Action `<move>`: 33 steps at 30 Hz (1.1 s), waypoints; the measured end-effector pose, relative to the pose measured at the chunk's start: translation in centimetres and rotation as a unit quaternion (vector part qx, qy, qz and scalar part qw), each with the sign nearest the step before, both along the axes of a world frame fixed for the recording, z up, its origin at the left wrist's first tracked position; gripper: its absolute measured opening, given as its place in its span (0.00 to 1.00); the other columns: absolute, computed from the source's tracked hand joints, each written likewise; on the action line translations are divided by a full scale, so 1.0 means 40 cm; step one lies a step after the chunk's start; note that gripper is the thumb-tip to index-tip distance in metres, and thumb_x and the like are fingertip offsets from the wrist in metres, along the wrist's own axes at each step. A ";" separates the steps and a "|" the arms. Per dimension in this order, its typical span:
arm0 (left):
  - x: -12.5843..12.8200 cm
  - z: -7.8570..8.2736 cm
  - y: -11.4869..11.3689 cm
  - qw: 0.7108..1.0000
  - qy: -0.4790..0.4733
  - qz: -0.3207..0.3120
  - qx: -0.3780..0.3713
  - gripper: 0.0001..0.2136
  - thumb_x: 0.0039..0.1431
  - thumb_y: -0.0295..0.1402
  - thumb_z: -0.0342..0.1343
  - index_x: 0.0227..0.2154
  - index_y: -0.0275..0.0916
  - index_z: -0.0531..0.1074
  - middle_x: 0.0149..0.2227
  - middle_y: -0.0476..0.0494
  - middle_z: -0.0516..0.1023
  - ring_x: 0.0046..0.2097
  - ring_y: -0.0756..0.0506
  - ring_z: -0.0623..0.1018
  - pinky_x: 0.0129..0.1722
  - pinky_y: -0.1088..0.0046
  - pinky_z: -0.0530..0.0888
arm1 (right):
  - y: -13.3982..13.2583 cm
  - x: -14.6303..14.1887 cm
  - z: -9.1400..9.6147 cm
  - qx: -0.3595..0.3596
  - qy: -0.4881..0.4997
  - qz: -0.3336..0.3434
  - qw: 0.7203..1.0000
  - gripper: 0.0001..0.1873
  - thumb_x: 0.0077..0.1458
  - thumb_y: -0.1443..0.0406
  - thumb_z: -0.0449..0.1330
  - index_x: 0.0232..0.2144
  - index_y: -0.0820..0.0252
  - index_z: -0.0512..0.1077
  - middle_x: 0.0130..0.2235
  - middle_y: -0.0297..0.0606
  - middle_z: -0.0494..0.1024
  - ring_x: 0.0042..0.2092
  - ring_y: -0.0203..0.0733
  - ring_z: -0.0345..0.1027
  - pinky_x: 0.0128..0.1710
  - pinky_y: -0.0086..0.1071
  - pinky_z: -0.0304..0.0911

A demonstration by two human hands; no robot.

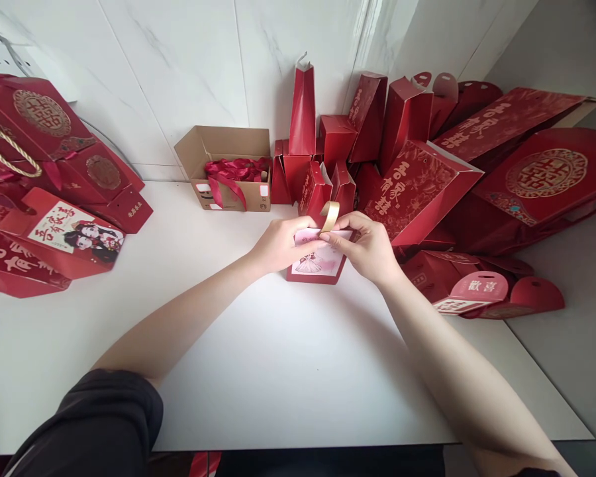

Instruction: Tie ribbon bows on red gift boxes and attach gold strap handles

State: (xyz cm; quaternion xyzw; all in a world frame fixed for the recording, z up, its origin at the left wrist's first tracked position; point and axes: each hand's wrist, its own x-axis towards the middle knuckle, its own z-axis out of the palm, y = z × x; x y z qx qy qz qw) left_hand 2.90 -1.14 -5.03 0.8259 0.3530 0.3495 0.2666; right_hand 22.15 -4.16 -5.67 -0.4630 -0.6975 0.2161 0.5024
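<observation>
A small gift box [314, 270] with a pink illustrated front and a red lower edge stands on the white table in front of me. From its top rises a curved gold strip [332, 215] that looks like a ribbon handle. My left hand [278, 244] is closed on the box's upper left part, its thumb lying across the pink front. With thumb and fingers pinched, my right hand [370, 246] grips the base of the gold strip at the top right. The fingertips hide how the strip meets the box.
A cardboard box [233, 197] of dark red ribbon stands behind, near the tiled wall. Several red gift boxes [402, 189] crowd the back and right, close to my right hand. More red boxes [79, 199] are at the left. The white table's [288, 397] front edge is near me.
</observation>
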 end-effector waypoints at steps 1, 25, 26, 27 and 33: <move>-0.001 0.001 0.001 1.000 -0.008 -0.008 -0.006 0.13 0.56 0.44 0.58 0.28 0.38 0.70 0.23 0.53 0.69 0.26 0.52 0.67 0.26 0.76 0.62 | -0.001 0.001 0.003 -0.015 0.011 0.014 1.000 0.10 0.51 0.58 0.66 0.28 0.59 0.74 0.32 0.35 0.73 0.34 0.39 0.68 0.36 0.33 0.63; -0.062 0.076 0.057 0.932 0.063 -0.265 -0.239 0.07 0.52 0.37 0.65 0.31 0.39 0.78 0.36 0.42 0.81 0.39 0.43 0.80 0.38 0.68 0.77 | -0.081 0.003 0.107 -0.100 -0.073 0.078 0.989 0.09 0.58 0.60 0.59 0.31 0.58 0.77 0.29 0.33 0.79 0.29 0.36 0.71 0.30 0.29 0.61; -0.062 0.077 0.056 0.931 0.061 -0.266 -0.242 0.07 0.51 0.37 0.65 0.31 0.39 0.78 0.36 0.42 0.80 0.39 0.43 0.80 0.38 0.68 0.77 | -0.082 -0.001 0.105 -0.098 -0.069 0.078 0.990 0.10 0.58 0.60 0.59 0.30 0.57 0.77 0.29 0.33 0.80 0.30 0.36 0.72 0.30 0.29 0.61; -0.061 0.077 0.056 0.931 0.057 -0.265 -0.244 0.08 0.51 0.37 0.65 0.31 0.39 0.77 0.36 0.42 0.80 0.39 0.44 0.80 0.39 0.67 0.77 | -0.083 -0.005 0.104 -0.096 -0.068 0.079 0.990 0.10 0.58 0.60 0.58 0.30 0.57 0.77 0.29 0.33 0.80 0.30 0.36 0.72 0.30 0.29 0.61; -0.058 0.073 0.052 0.941 0.060 -0.243 -0.228 0.11 0.50 0.37 0.66 0.34 0.38 0.76 0.35 0.44 0.79 0.35 0.47 0.79 0.36 0.71 0.76 | -0.090 -0.016 0.101 -0.099 -0.060 0.100 0.988 0.11 0.59 0.61 0.58 0.29 0.58 0.77 0.29 0.32 0.80 0.31 0.36 0.73 0.31 0.29 0.63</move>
